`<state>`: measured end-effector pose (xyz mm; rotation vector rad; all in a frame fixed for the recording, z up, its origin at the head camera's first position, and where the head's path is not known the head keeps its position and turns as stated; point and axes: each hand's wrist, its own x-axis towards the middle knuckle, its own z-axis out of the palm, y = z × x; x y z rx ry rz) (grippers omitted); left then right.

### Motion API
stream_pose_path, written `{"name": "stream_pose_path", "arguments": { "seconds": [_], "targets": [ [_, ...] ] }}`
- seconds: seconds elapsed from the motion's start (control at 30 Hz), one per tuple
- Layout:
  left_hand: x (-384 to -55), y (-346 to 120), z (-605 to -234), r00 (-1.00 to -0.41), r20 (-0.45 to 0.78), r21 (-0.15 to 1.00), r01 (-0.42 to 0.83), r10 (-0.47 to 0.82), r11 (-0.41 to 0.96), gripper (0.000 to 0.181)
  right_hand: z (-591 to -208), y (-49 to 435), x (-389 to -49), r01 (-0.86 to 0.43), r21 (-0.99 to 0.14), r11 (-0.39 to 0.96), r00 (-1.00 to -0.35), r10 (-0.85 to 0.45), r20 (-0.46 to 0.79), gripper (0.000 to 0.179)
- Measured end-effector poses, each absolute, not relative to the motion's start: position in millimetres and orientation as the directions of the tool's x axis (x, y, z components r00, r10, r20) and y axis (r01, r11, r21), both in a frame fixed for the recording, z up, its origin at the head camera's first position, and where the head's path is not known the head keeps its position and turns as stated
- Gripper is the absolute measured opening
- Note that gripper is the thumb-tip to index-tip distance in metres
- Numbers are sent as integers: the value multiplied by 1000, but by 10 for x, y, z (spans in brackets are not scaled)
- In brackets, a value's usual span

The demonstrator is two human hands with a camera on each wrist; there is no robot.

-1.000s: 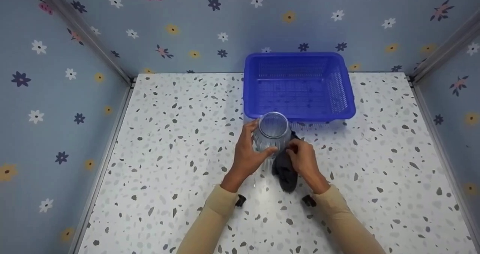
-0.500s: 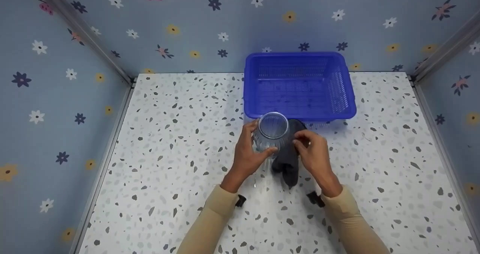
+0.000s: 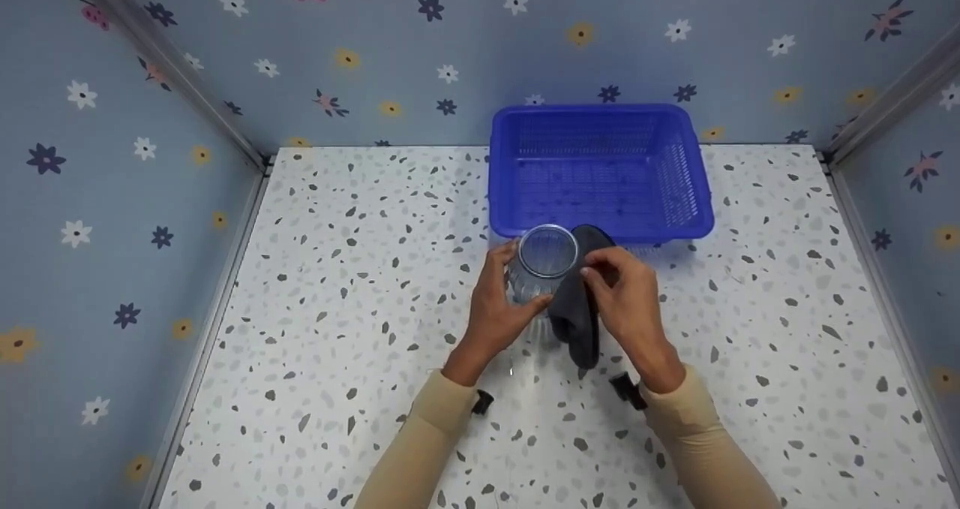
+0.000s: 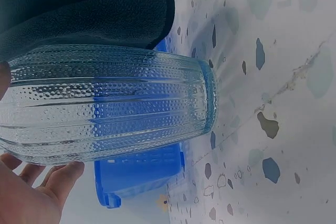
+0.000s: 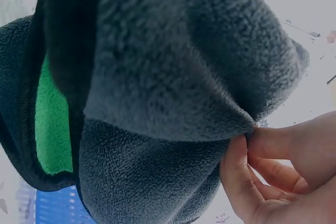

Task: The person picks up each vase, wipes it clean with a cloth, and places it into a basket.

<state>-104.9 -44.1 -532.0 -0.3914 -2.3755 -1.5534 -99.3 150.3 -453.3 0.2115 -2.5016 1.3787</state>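
A clear ribbed glass jar [image 3: 529,285] stands mouth up near the middle of the table, its pebbled surface plain in the left wrist view. My left hand [image 3: 496,310] grips it from the left, thumb across the near side. On the jar's right hangs a dark grey plush cloth [image 3: 573,315], close against the glass. My right hand [image 3: 631,295] pinches a fold of this cloth between thumb and fingertips. In the right wrist view the folded cloth [image 5: 157,82] shows a black edging and a bright green patch. The far fingers of my left hand are partly hidden behind the jar.
Right behind the jar and cloth sits a blue plastic basket [image 3: 600,194] with slotted walls, against the back wall [image 3: 390,58]. Flower-patterned panels enclose the speckled white table [image 3: 360,284] at the left, back and right.
My right hand has moved right and a little away from me, drawing the cloth up along the jar's right side. The cloth's far end now reaches the basket's rim. Jar and left hand stay put.
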Motion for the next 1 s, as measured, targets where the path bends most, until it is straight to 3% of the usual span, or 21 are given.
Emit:
{"name": "stream_pose_path", "arguments": {
  "seconds": [0.5, 1.0],
  "targets": [
    [-1046, -441, -5309, -921, 380, 835, 384, 92, 395, 81, -4650, 1561, -975, -270, -786, 556, -951, -27, 308, 8],
    [-1037, -432, -5305, -923, 373, 834, 378, 94, 403, 80, -5163, 1609, -1007, -128, -787, 603, -990, -36, 134, 9]
  ]
}}
